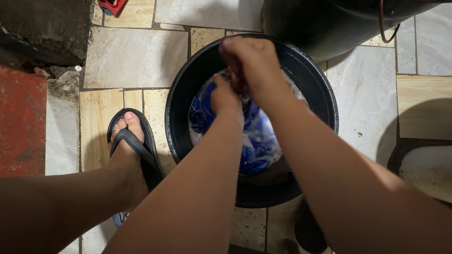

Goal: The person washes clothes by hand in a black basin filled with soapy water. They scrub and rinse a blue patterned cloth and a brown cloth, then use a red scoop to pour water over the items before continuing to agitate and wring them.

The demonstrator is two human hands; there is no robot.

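Scrubbing cloth (256, 141) over basin (181, 89) to catch suds | left hand (225, 98) clenched on cloth | right hand (252, 59) gripped its bunched end

Both forearms are seen bare, with no sleeves, watch or bracelets worn. No rings are shown on the left hand (225, 98) or the right hand (252, 59). A black flip-flop sandal (141, 150) with a thick black strap is worn on the left foot (126, 141).
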